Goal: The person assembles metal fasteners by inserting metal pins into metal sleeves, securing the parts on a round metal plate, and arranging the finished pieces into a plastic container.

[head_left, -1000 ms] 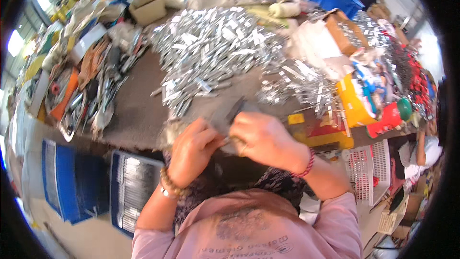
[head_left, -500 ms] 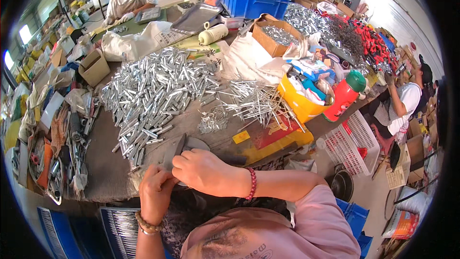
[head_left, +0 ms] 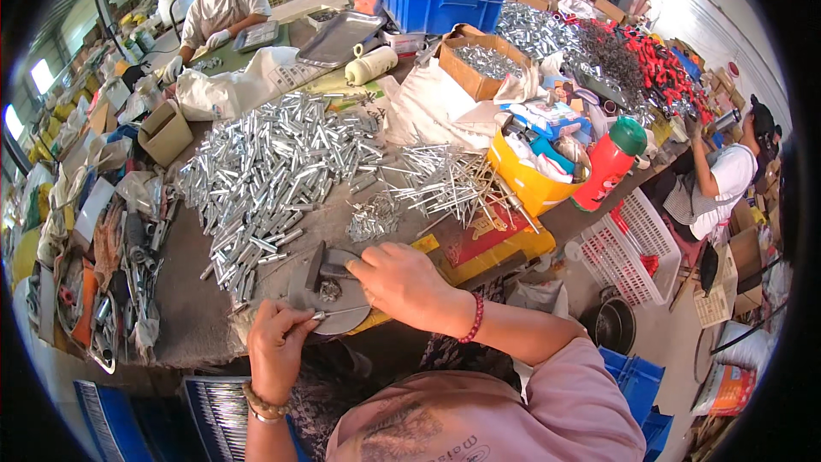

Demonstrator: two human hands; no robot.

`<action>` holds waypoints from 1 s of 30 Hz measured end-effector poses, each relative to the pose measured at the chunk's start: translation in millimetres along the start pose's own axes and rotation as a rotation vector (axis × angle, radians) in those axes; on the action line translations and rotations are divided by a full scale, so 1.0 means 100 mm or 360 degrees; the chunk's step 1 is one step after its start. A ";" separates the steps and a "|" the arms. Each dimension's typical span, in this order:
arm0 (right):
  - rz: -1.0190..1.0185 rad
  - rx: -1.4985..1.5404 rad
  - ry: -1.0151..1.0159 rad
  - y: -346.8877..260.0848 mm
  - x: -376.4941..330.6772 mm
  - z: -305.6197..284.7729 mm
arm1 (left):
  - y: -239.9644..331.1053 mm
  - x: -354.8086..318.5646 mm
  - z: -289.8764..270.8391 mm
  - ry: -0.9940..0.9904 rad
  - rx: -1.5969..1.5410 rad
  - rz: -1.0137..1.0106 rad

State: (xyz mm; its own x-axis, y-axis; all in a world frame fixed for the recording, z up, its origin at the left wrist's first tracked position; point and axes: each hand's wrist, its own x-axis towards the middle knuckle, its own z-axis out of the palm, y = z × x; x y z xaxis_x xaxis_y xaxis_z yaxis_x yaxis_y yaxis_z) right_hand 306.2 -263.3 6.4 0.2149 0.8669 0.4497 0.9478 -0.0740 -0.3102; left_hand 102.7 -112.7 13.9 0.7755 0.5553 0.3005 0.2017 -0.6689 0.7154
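At the table's near edge, my left hand [head_left: 278, 338] is closed in a pinch on a thin metal rod [head_left: 323, 316]. The rod's tip points right, over a round grey metal plate [head_left: 349, 318]. My right hand [head_left: 409, 284] is closed around the handle of a hammer, whose dark head [head_left: 316, 267] rests at the plate's far side. Beside the head lies a small clump of tiny metal parts [head_left: 329, 291]. Beyond my hands spreads a big heap of silver metal tubes [head_left: 269, 175], with a pile of thin rods [head_left: 445, 180] and a little pile of small pieces [head_left: 374, 217] to its right.
A yellow container [head_left: 526, 184] and a red bottle with green cap [head_left: 609, 162] stand at right. Behind them are a cardboard box [head_left: 466, 64] and a blue crate [head_left: 440, 0]. Tools crowd the left edge [head_left: 128, 282]. Co-workers sit far left [head_left: 227, 8] and right [head_left: 727, 180].
My hands, close together before, have moved apart. The right hand has gone right and taken hold of the hammer. The rod in my left hand and the clump on the plate now show.
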 end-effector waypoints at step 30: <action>-0.0133 0.0021 0.0081 -0.33 -0.32 -0.46 | -0.20 0.02 0.05 0.0016 -0.0077 0.0127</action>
State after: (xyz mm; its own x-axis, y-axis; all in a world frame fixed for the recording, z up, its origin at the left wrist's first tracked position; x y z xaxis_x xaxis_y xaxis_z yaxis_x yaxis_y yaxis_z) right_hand 279.4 -311.3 40.8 0.1471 0.8436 0.5165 0.9598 0.0046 -0.2808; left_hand 103.4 -100.8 -3.4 0.7820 0.5060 0.3639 0.1102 -0.6869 0.7184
